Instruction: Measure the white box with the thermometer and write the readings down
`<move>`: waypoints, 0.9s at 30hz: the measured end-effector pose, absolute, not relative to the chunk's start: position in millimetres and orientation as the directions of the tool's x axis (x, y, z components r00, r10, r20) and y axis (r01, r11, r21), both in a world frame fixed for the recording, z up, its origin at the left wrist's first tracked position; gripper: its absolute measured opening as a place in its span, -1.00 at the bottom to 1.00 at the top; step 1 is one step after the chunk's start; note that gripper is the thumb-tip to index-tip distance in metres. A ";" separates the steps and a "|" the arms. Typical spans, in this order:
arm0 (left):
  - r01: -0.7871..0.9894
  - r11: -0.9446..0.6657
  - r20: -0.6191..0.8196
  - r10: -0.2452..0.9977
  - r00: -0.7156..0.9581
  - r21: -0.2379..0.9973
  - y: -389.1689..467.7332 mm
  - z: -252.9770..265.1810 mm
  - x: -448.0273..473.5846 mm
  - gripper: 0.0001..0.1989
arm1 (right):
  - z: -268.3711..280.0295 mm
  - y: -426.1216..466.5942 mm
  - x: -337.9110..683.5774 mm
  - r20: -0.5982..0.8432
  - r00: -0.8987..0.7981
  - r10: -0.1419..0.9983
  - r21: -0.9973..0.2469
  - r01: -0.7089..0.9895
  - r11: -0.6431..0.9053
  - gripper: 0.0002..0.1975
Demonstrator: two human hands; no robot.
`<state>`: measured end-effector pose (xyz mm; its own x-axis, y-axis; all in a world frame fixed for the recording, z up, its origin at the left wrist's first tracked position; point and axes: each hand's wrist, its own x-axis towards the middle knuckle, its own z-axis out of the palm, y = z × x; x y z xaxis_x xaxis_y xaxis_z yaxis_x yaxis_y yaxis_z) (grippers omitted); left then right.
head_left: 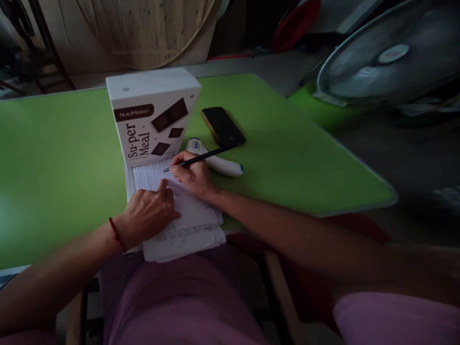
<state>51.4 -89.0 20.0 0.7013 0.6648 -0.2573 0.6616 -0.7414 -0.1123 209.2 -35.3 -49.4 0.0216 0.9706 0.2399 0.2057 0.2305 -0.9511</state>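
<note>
My right hand [193,176] grips a black pen [212,153], its silver tip at the upper part of a sheet of closely written paper [196,211]. On the same paper rests my left hand [151,211], with a red cord round the wrist. Its index finger points forward just below the pen tip, the thumb sticks out to the right and the other fingers are partly bent; it holds nothing. More sheets lie underneath and overhang the table's near edge. Just beyond my right hand lies a white curved handheld device [224,165] with blue buttons, partly hidden by the hand and pen.
A white "NutriMotion Su-per Meal" box [151,86] stands upright at the paper's far end. Beyond the white device lies a dark-screened phone [223,125]. All rest on a green table [287,158]. A large metal-coloured round object [359,76] stands at the far right.
</note>
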 end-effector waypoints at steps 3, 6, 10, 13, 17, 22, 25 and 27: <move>0.663 -0.740 -0.238 0.668 0.705 -0.110 -87.5 19.7 50.9 -0.65 | -44.4 -37.1 211.9 0.237 -0.097 0.967 -0.928 0.272 0.255 -0.90; 0.665 -0.741 -0.249 0.665 0.704 -0.097 -87.6 20.5 51.3 -0.64 | -42.0 -42.2 215.4 0.301 -0.076 0.951 -0.892 0.331 0.308 -0.90; 0.656 -0.750 -0.265 0.652 0.710 -0.085 -87.9 20.9 51.5 -0.63 | -44.5 -46.6 218.2 0.378 0.018 0.926 -0.854 0.393 0.341 -0.84; 0.660 -0.747 -0.249 0.657 0.712 -0.084 -87.4 19.7 51.0 -0.64 | -47.6 -45.7 218.2 0.416 -0.013 0.909 -0.815 0.438 0.379 -0.85; 0.653 -0.754 -0.225 0.650 0.726 -0.071 -86.1 18.7 51.0 -0.67 | -51.5 -43.0 216.9 0.464 -0.050 0.885 -0.792 0.424 0.439 -0.86; 0.659 -0.750 -0.232 0.652 0.722 -0.059 -86.4 20.1 52.2 -0.66 | -51.8 -43.4 215.8 0.456 -0.079 0.886 -0.805 0.388 0.449 -0.87; 0.660 -0.748 -0.238 0.653 0.719 -0.061 -86.9 20.5 52.8 -0.66 | -50.1 -43.9 216.0 0.422 -0.097 0.901 -0.808 0.410 0.423 -0.86; 0.662 -0.747 -0.236 0.656 0.717 -0.063 -86.9 20.5 52.9 -0.65 | -49.1 -44.0 216.4 0.392 -0.094 0.915 -0.805 0.447 0.391 -0.86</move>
